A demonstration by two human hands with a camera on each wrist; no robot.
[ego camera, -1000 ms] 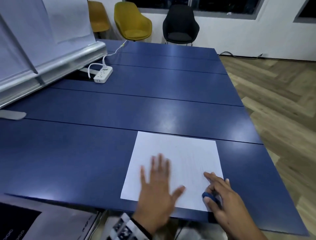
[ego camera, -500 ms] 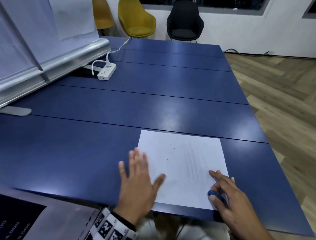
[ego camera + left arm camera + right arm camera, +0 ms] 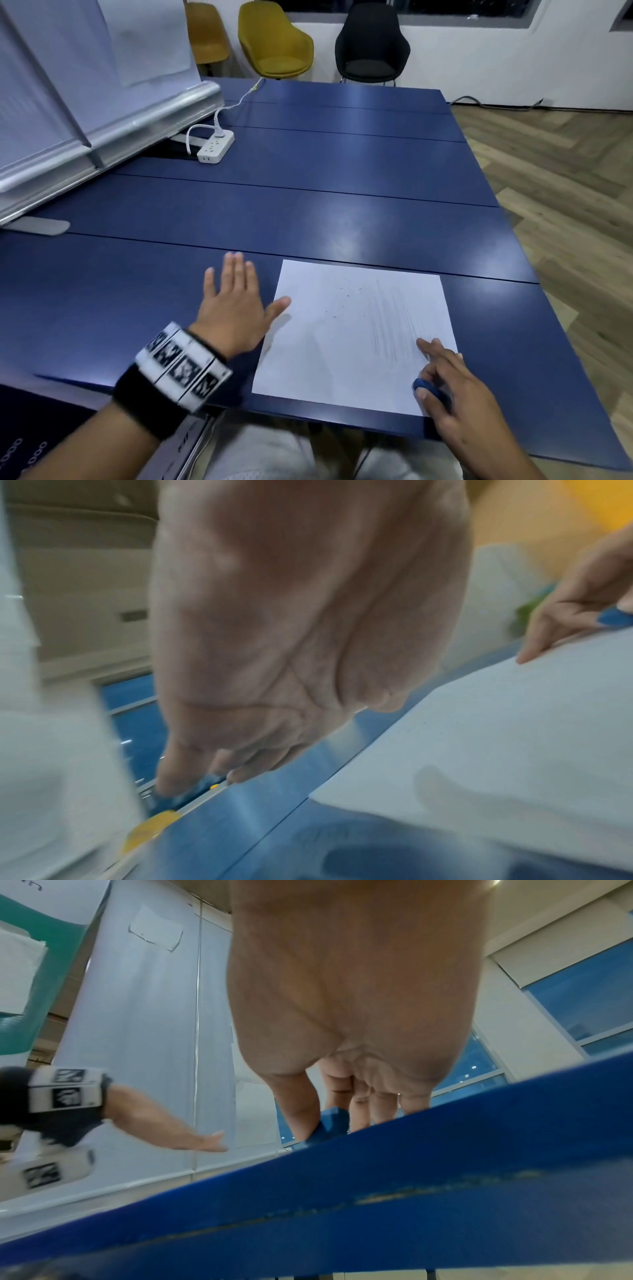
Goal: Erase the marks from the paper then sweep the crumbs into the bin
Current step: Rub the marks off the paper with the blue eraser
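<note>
A white sheet of paper lies near the front edge of the blue table. Faint pencil streaks run down its right half, and small dark crumbs dot its upper middle. My left hand hovers flat over the table just left of the sheet, fingers straight and spread, thumb over the paper's left edge. My right hand rests on the sheet's near right corner and pinches a blue eraser between thumb and fingers; the same eraser shows in the right wrist view. No bin is in view.
A white power strip with its cable lies at the table's far left beside a rolled banner stand. Yellow chairs and a black chair stand beyond the far edge. Wooden floor runs along the right.
My left hand has slid left off the paper onto the bare table, uncovering the crumbs and streaks. The right hand has kept its place at the near right corner with the eraser.
</note>
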